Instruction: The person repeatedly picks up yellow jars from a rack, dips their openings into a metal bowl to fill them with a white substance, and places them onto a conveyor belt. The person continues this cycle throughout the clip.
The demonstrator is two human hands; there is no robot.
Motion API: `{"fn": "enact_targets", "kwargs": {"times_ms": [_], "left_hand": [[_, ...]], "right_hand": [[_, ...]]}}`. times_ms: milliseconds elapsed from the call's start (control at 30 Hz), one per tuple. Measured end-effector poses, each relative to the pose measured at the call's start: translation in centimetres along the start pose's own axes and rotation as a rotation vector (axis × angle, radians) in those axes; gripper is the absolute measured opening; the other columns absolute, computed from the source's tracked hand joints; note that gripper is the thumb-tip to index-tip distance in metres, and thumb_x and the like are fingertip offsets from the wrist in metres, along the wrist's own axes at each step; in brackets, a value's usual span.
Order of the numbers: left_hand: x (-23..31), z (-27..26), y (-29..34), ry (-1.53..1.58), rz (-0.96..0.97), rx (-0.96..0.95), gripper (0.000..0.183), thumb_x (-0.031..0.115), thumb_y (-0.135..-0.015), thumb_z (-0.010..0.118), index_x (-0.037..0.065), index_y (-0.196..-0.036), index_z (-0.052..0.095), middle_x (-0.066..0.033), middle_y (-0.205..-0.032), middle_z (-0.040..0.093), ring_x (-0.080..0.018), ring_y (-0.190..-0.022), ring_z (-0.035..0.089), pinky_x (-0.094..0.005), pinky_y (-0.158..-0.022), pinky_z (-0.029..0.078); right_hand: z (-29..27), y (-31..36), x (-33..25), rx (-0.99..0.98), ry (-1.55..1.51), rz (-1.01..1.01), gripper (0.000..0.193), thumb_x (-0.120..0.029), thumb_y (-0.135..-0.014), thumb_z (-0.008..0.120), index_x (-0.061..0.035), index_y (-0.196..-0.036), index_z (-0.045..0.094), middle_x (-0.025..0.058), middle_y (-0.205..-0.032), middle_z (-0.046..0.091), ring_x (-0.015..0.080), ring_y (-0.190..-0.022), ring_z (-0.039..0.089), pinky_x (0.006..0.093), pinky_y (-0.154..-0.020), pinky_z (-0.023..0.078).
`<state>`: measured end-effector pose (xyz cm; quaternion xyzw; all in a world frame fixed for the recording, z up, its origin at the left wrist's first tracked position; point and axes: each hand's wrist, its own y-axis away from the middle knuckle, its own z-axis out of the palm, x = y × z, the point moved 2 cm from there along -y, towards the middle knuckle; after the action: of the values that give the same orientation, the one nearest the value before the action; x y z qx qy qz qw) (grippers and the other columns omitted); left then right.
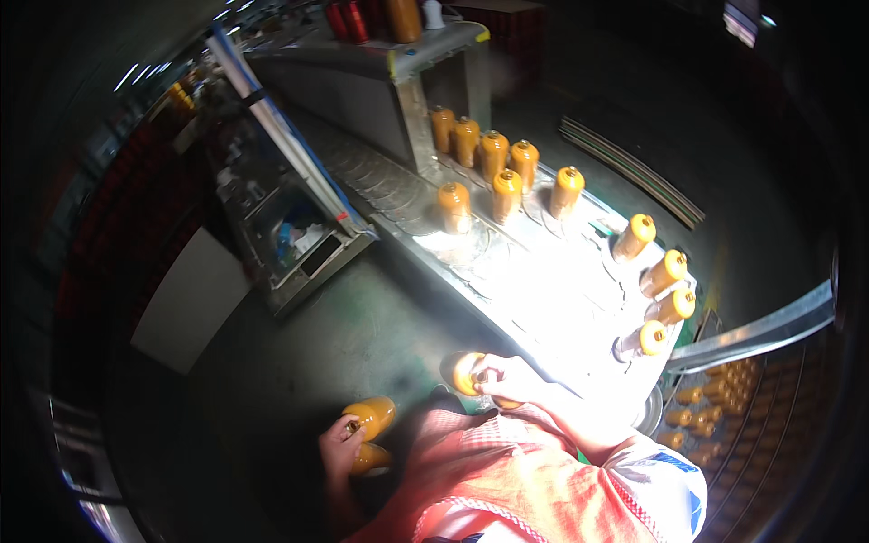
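My left hand is closed at the neck end of a glossy orange bottle-shaped piece, low at my side. A second orange piece hangs just below it, by the same hand. My right hand is closed around the narrow neck of another orange piece, in bright light beside the table edge. One more orange piece shows partly under that hand; the fingers' hold on it is hidden.
Several orange bottle-shaped pieces stand upright along the metal conveyor table, near its tunnel housing. A curved metal rail juts out at right, above racked orange pieces. Left stand a framed bench and a pale panel.
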<state>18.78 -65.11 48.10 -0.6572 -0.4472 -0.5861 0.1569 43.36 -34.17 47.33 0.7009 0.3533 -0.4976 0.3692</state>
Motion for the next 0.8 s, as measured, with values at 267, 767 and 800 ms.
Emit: {"fn": "enact_targets", "kwargs": {"times_ms": [267, 767, 800], "left_hand": [[9.4, 7.8, -16.3, -0.291, 0.327, -0.626, 0.025, 0.003, -0.081, 0.074, 0.004, -0.106, 0.072, 0.0073, -0.056, 0.05, -0.001, -0.047, 0.044, -0.0216, -0.045, 0.035], [15.6, 42.6, -12.4, -0.414, 0.501, -1.055, 0.029, 0.008, -0.082, 0.071, 0.003, -0.11, 0.07, 0.0013, -0.057, 0.052, -0.0058, -0.047, 0.044, -0.0255, -0.046, 0.036], [15.2, 43.9, -12.1, -0.444, 0.496, -1.046, 0.03, 0.012, -0.08, 0.071, 0.005, -0.109, 0.072, 0.0002, -0.058, 0.053, -0.0072, -0.049, 0.047, -0.0272, -0.048, 0.041]], "right_hand": [[-2.0, 3.0, -3.3, 0.606, 0.014, 0.316, 0.032, -0.016, -0.078, 0.079, -0.0055, -0.105, 0.066, -0.0013, -0.077, 0.059, 0.0079, -0.073, 0.055, 0.0259, -0.072, 0.049], [-14.5, 10.1, 6.3, 0.896, 0.03, 0.235, 0.031, -0.015, -0.078, 0.074, -0.0015, -0.105, 0.065, 0.0096, -0.084, 0.066, 0.017, -0.077, 0.062, 0.0316, -0.073, 0.05], [-15.3, 10.6, 7.0, 0.882, -0.041, 0.233, 0.032, -0.015, -0.078, 0.074, -0.0021, -0.106, 0.066, 0.0087, -0.083, 0.065, 0.016, -0.076, 0.061, 0.0312, -0.072, 0.05]]}}
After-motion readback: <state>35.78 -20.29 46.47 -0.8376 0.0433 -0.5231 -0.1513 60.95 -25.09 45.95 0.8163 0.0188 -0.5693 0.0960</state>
